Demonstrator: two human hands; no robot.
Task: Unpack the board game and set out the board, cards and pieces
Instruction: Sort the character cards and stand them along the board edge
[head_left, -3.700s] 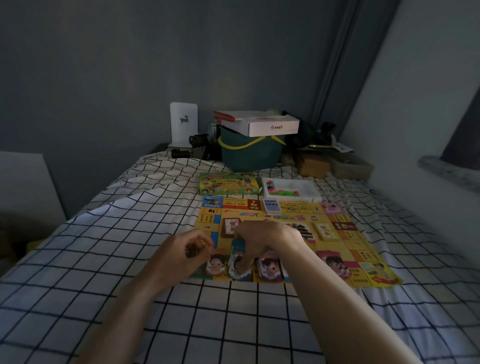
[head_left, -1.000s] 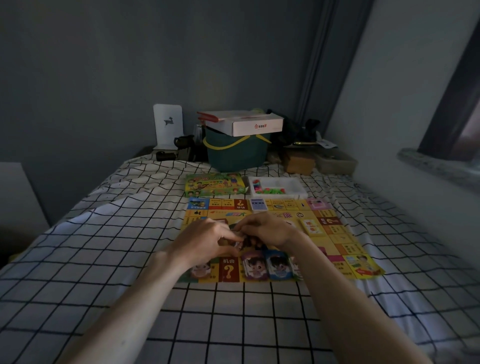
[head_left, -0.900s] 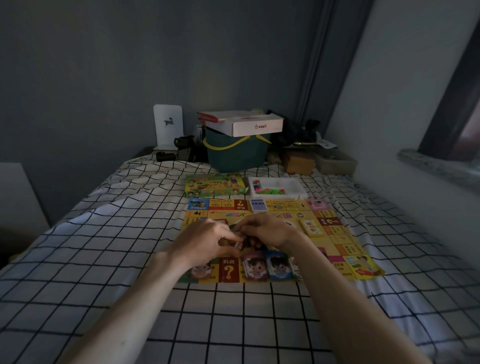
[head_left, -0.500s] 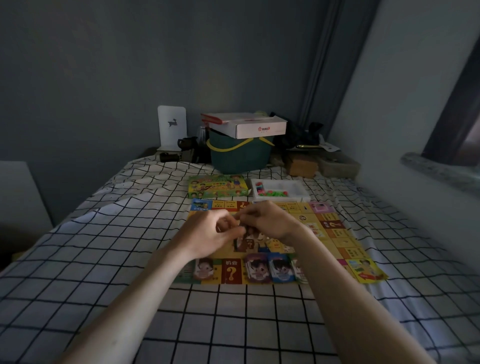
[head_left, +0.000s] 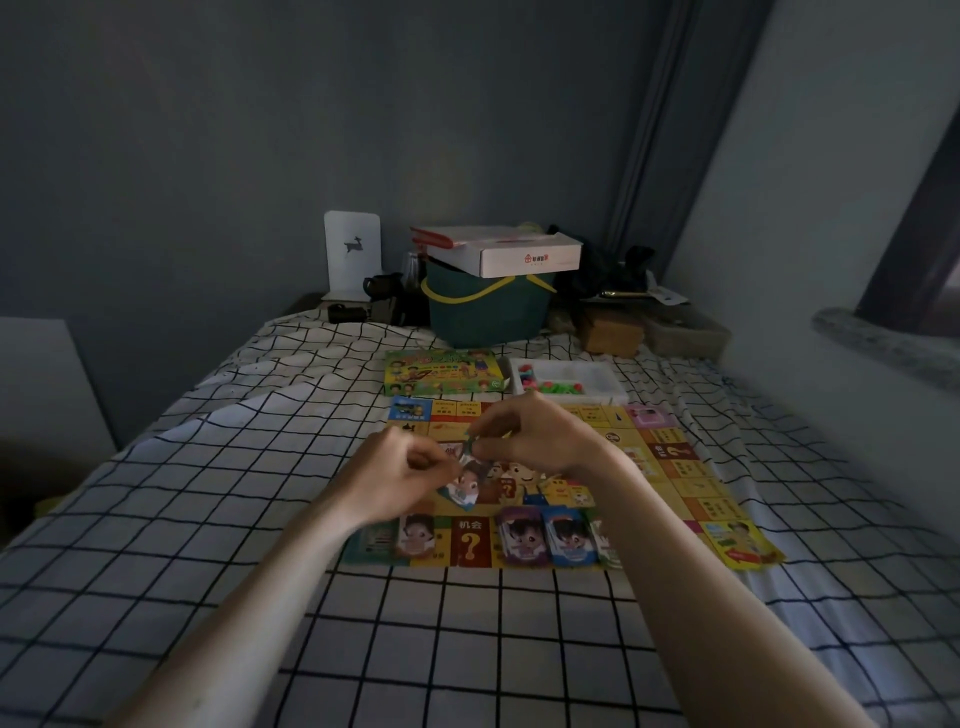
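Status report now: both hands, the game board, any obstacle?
Left hand and right hand pinch one character card above the game board. Board lies flat on the bed; cards line its near edge. No obstacle seen.

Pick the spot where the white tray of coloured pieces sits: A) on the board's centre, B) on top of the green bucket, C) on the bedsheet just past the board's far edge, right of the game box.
C: the white tray lies on the bedsheet beyond the board, beside the game box.
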